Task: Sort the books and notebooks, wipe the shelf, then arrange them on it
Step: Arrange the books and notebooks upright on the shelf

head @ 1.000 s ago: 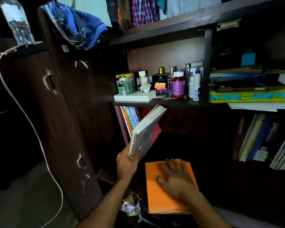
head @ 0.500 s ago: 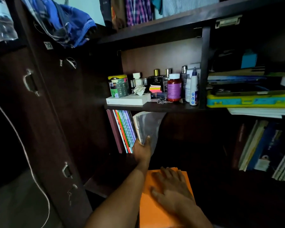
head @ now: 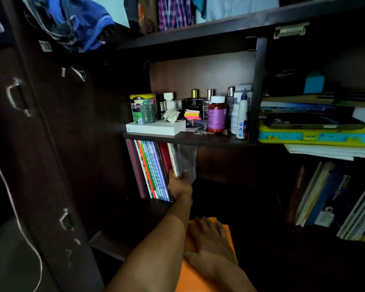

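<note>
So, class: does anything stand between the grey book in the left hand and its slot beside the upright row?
Nothing visible does. The left hand holds the grey book already against the upright row, under the shelf board.

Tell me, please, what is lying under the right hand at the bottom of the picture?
The right hand rests flat on an orange book. Only its orange cover shows; the left forearm hides its left edge, and whatever lies beneath it is too dark to tell.

Dim, shadowed lower shelves (top brighter), wide-angle edge warping
</note>
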`<state>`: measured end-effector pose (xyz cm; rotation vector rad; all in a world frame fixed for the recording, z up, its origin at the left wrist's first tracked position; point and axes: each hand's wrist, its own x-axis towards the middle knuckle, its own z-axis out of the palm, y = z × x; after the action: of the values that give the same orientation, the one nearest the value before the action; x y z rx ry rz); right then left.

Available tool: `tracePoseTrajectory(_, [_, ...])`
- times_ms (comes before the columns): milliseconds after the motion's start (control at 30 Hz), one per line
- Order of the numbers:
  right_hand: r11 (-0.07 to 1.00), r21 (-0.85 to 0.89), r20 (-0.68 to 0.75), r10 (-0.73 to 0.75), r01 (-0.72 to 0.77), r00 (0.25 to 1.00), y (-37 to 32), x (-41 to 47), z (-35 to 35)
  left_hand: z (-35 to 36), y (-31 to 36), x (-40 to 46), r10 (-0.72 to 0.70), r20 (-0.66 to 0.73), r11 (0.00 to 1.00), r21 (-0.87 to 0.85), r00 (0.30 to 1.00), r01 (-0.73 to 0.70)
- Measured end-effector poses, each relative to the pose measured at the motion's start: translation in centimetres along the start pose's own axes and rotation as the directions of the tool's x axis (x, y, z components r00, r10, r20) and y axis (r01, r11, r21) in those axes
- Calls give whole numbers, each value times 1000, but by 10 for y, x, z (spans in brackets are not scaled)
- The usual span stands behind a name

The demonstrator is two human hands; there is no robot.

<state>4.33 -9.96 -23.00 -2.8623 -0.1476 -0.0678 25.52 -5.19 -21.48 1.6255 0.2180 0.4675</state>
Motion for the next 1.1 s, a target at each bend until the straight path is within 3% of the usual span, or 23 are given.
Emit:
tracePoseTrajectory(100, [1000, 5, -22, 11, -11, 1000, 0, 0, 3, -11, 1, -10, 55, -11, 998, -2, 998, -55])
tracePoseTrajectory(267, [999, 30, -21, 24, -23, 999, 0, -2, 2, -58, 23, -46, 290, -49, 954, -66, 956, -293])
tracePoseTrajectory(367, [997, 72, -46, 33, -29, 998, -2, -3, 0, -110, 4, -58, 328, 154, 927, 141, 932, -349])
tracePoseTrajectory(467, [991, 124, -103, 68, -55, 992, -2, -8, -3, -165, -29, -68, 225, 410, 785, 461, 884, -414])
tracePoseTrajectory(567, [970, 103, -236, 239, -220, 942, 0, -13, -9, -195, -21, -89, 36, 493, 712, 598, 869, -369])
tracePoseTrajectory(700, [861, 175, -262, 508, -477, 821, 1, -15, -7, -193, 0, -117, -96, 542, 669, 656, 835, -349])
tracePoseTrajectory(767, [852, 155, -265, 524, -500, 810, 1, -12, -4, -188, 7, -122, -148, 530, 673, 673, 835, -308])
tracePoseTrajectory(900, [837, 201, -256, 547, -509, 797, 3, -13, -8, -180, 17, -119, -266, 500, 774, 620, 824, -126])
tracePoseTrajectory(1000, [849, 277, -172, 503, -449, 847, 12, -25, -21, -169, 13, -123, -256, 555, 709, 664, 791, -236])
tracePoseTrajectory(1100, [742, 501, -45, 536, -445, 843, 38, -60, -47, -151, 11, -146, -224, 610, 693, 648, 760, -315])
